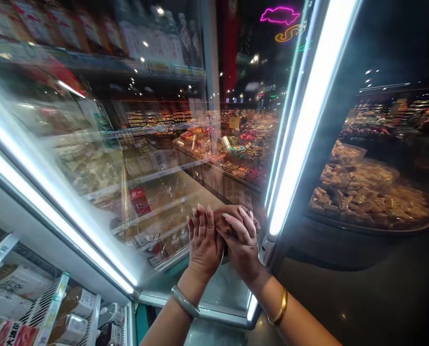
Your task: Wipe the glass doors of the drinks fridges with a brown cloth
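A glass door [157, 182] of a lit refrigerated cabinet stands open in front of me. My left hand [204, 245] lies against the glass with its fingers stretched upward, holding nothing visible. Beside it, my right hand [244, 240] has its fingers bent over a crumpled brown cloth [229, 216], close to the door's lit right edge. The cloth is partly hidden behind the right fingers. Both wrists are close together, with a pale bangle [185, 302] on the left and a gold bangle [279, 307] on the right.
A bright light strip [304, 125] runs along the door's right side. Packaged goods [10, 300] sit on wire shelves at lower left. At right stands a round display of wrapped goods [373, 202]. Shelves and bottles [164, 38] appear blurred in the glass.
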Demonstrator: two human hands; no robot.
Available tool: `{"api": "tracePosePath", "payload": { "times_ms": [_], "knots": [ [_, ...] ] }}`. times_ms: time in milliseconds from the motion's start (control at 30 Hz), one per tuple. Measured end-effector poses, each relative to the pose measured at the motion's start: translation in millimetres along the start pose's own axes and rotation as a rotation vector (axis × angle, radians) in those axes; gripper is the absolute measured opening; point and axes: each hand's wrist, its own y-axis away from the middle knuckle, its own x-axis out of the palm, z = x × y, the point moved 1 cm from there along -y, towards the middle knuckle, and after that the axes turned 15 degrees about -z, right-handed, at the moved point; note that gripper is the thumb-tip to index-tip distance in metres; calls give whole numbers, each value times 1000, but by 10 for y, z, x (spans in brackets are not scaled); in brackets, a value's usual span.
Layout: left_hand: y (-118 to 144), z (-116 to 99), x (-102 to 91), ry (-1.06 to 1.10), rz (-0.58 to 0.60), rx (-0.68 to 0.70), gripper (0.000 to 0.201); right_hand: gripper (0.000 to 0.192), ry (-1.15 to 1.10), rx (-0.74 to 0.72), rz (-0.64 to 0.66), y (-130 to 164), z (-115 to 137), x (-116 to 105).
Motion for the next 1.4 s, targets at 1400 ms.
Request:
{"api": "tracePosePath", "payload": {
  "times_ms": [1400],
  "knots": [
    [-2095,-1077,-273,58,-215,253,70,44,-286,-72,-433,-1847,-270,-434]
  ]
}}
